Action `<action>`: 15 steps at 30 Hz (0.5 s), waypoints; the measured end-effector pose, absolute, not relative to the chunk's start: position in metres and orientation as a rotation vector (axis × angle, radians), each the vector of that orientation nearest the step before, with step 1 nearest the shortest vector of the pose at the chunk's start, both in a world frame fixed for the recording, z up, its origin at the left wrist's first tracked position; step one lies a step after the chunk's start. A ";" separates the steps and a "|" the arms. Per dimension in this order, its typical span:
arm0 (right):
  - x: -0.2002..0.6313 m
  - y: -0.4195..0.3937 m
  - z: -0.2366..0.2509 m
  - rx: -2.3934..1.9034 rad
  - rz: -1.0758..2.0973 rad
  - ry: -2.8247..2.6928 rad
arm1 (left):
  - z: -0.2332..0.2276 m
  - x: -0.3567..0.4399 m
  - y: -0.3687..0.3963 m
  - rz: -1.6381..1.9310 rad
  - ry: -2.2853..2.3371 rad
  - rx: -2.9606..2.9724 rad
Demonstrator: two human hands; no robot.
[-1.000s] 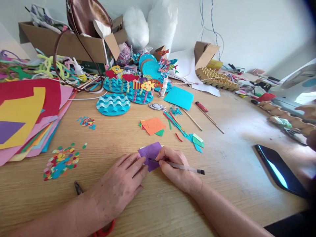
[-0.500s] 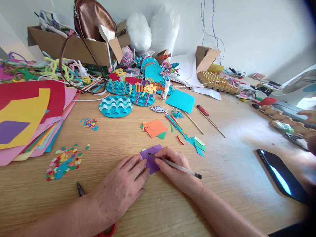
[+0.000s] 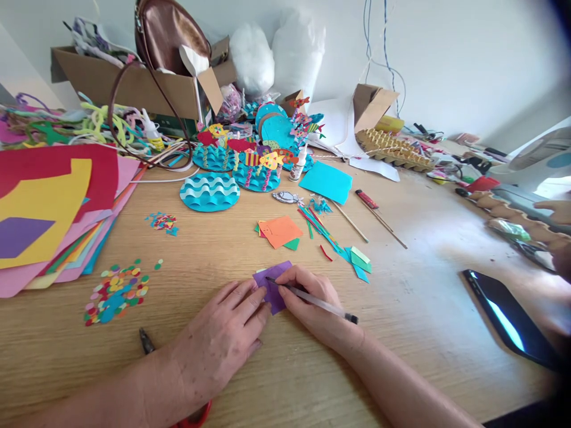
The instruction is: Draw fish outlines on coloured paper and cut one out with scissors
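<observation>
Paper (image 3: 273, 291), a small purple square, lies on the tabletop (image 3: 401, 309) at six o'clock. The left hand (image 3: 223, 339) presses flat, fingers together, on its edge; keep it firm. The right hand (image 3: 312, 306) pinches a pen (image 3: 312, 299), tip on the paper; short, light strokes look best.

My wooden table (image 3: 423, 309): purple paper square (image 3: 273, 286) under my fingers, orange square (image 3: 280, 230) at twelve o'clock, confetti pile (image 3: 116, 291) nine, phone (image 3: 508, 318) three.
</observation>
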State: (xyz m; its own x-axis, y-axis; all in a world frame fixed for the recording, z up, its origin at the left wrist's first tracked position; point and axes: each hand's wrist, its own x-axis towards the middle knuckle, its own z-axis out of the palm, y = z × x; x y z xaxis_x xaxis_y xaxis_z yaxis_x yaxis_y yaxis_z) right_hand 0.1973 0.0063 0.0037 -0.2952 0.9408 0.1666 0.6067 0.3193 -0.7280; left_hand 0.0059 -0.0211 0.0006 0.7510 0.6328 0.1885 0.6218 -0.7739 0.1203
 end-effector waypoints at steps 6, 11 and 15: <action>0.198 0.006 0.004 -1.360 0.740 -2.007 | 0.000 0.006 -0.022 0.344 1.040 2.887; 0.199 0.005 0.008 -1.407 0.758 -1.997 | 0.001 0.005 -0.021 0.337 1.016 2.921; 0.200 0.004 0.010 -1.430 0.779 -1.980 | 0.000 0.004 -0.022 0.340 1.025 2.921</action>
State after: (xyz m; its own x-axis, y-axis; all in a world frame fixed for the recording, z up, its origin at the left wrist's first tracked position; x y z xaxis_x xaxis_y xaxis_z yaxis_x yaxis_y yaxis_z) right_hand 0.1998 0.0044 0.0102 -0.2659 0.9576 0.1107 0.6256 0.2588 -0.7360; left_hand 0.0044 -0.0215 0.0000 0.7595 0.6205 0.1956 0.6145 -0.7829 0.0975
